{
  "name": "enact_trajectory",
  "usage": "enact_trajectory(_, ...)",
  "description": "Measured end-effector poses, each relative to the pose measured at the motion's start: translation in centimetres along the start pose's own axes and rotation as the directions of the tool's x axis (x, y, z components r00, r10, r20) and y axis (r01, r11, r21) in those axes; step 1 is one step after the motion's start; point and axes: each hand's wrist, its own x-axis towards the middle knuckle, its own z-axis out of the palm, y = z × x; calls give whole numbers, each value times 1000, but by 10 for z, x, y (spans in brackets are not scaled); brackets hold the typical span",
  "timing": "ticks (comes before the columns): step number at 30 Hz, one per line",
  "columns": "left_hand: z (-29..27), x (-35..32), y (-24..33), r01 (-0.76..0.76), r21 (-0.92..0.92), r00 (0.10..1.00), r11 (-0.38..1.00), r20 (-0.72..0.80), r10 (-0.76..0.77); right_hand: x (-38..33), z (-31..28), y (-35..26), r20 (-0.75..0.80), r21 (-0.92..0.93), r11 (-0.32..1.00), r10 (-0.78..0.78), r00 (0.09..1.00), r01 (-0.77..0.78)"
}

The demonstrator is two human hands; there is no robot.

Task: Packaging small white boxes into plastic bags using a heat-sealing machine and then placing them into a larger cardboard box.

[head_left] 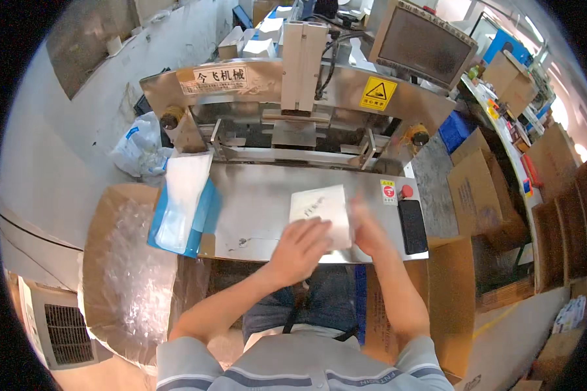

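A white, square package (319, 205) with dark handwriting-like marks lies near the front of a metal worktable (254, 189). My left hand (303, 247) has its fingers over the package's near left part, keeping hold of it; its thumb is hidden. Along the package's right side is my right hand (368, 228), palm turned inward. Motion smears its fingers, so I cannot tell whether they touch the package. To the left, a stack of clear-white plastic bags (184, 195) lies in a blue open holder (209, 212) at the table's edge.
Behind the table stands a metal press machine (300, 65) with a screen (424, 42). A black phone (411, 226) and a red button (406, 191) sit at the table's right. Cardboard boxes (479, 186) stand right; a carton (127, 260) with clear plastic stands left.
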Motion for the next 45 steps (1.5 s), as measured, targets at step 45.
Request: enact_trajectory(45, 81, 63, 127, -68, -411, 988, 909, 101, 119, -108, -115, 0, -760, 266, 614, -341, 553, 743)
